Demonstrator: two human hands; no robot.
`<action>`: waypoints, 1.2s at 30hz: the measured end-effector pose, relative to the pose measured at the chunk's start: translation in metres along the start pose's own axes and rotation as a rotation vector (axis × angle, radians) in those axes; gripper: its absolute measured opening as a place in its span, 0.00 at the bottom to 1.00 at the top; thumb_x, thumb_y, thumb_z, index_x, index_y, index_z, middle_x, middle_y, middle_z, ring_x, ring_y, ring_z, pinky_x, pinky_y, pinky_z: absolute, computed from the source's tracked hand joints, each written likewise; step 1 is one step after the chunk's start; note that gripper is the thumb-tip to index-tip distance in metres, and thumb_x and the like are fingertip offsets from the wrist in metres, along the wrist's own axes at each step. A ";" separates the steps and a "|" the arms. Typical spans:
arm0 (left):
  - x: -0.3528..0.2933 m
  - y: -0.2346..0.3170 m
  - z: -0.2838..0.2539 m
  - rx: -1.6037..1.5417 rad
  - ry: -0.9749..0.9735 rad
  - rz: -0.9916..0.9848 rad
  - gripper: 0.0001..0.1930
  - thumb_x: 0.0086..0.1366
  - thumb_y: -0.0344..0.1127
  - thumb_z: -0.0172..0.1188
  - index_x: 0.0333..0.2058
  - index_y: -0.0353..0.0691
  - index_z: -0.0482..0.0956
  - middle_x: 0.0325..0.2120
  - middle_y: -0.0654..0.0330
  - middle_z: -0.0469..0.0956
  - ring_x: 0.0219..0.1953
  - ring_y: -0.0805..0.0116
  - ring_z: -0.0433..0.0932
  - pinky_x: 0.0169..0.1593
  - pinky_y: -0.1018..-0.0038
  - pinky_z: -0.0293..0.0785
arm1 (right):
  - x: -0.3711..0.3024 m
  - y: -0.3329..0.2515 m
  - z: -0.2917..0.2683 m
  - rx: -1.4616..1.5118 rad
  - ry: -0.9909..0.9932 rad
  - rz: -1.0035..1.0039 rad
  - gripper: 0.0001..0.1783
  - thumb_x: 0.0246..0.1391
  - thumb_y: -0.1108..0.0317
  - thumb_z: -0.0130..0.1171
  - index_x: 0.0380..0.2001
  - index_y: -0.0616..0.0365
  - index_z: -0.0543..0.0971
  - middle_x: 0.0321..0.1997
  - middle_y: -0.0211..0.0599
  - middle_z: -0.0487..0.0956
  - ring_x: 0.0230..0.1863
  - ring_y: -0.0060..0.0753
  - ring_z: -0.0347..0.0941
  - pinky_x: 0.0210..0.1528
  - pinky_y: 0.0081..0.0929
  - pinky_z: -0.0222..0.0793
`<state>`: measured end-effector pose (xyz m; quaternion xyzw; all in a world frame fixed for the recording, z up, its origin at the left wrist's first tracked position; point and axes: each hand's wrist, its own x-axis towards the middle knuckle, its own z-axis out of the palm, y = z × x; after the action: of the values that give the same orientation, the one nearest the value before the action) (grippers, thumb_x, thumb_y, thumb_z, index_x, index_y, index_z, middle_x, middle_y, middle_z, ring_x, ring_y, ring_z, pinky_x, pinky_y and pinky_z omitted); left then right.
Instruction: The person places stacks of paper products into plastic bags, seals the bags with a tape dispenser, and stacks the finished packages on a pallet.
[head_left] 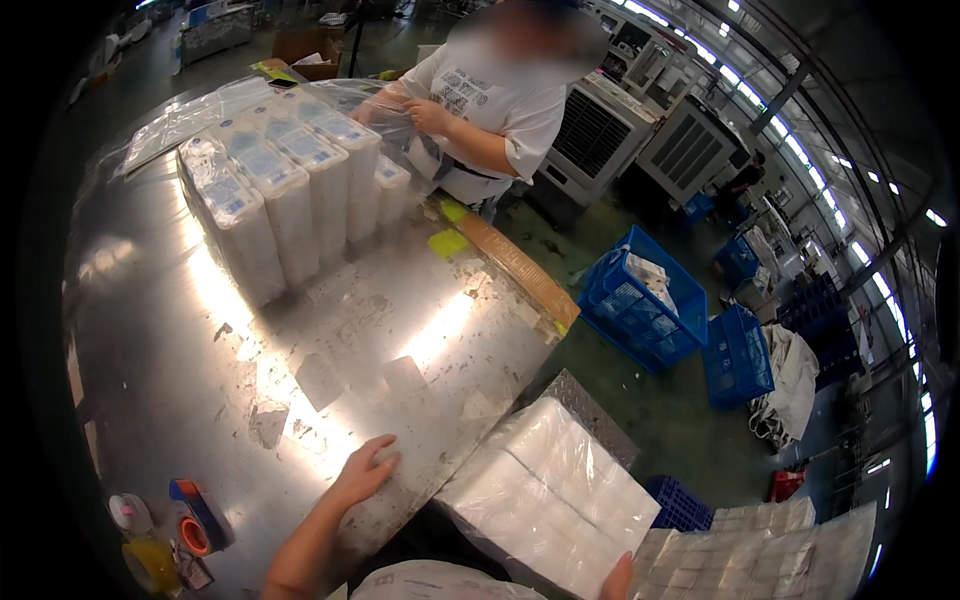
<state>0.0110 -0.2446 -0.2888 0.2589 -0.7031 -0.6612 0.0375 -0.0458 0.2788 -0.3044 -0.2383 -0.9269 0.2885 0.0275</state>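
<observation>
Head view: one camera only.
Left hand (362,472): flat, fingers spread on the steel table (200,380), holding nothing.
Right hand (618,578): mostly cut off; grip unclear, touching the white wrapped bundle (550,490) at the table's near corner.
Done: wrapped packs (280,190) stand bagged at the far end, by a co-worker (480,110).
Left: the near bundle is not yet on the table.

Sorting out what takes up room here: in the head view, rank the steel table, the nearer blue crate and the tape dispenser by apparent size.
1. Steel table
2. Blue crate; it is farther off, so it looks smaller than it is.
3. Tape dispenser
</observation>
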 end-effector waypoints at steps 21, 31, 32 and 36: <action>-0.017 0.014 0.190 -0.690 -0.373 -0.397 0.32 0.67 0.57 0.36 0.60 0.39 0.57 0.55 0.55 0.63 0.56 0.65 0.62 0.60 0.71 0.53 | 0.088 0.019 -0.048 0.684 -1.093 0.198 0.32 0.56 0.47 0.42 0.55 0.61 0.64 0.60 0.49 0.60 0.61 0.44 0.53 0.61 0.41 0.48; -0.191 -0.274 0.269 -1.019 0.613 -0.604 0.29 0.67 0.55 0.37 0.53 0.34 0.64 0.53 0.52 0.65 0.53 0.58 0.66 0.56 0.62 0.61 | 0.244 -0.037 0.036 0.873 -0.964 0.077 0.40 0.56 0.36 0.33 0.54 0.63 0.65 0.56 0.48 0.67 0.59 0.42 0.60 0.60 0.38 0.56; -0.190 -0.247 0.276 -1.034 0.362 -0.665 0.28 0.67 0.52 0.38 0.55 0.34 0.60 0.53 0.52 0.65 0.52 0.56 0.67 0.54 0.61 0.64 | 0.254 -0.040 0.050 0.831 -1.047 0.045 0.41 0.55 0.36 0.34 0.53 0.64 0.67 0.55 0.49 0.68 0.57 0.43 0.63 0.57 0.39 0.59; -0.215 -0.266 0.330 -1.159 0.383 -0.714 0.28 0.67 0.52 0.38 0.56 0.34 0.60 0.53 0.52 0.65 0.52 0.56 0.67 0.54 0.61 0.64 | 0.269 -0.052 0.072 0.629 -1.386 0.146 0.42 0.54 0.35 0.35 0.47 0.69 0.72 0.49 0.51 0.73 0.46 0.45 0.72 0.51 0.40 0.67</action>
<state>0.1497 0.1467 -0.5195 0.5238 -0.0913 -0.8437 0.0732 -0.3198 0.3265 -0.3593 -0.0446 -0.5884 0.6234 -0.5129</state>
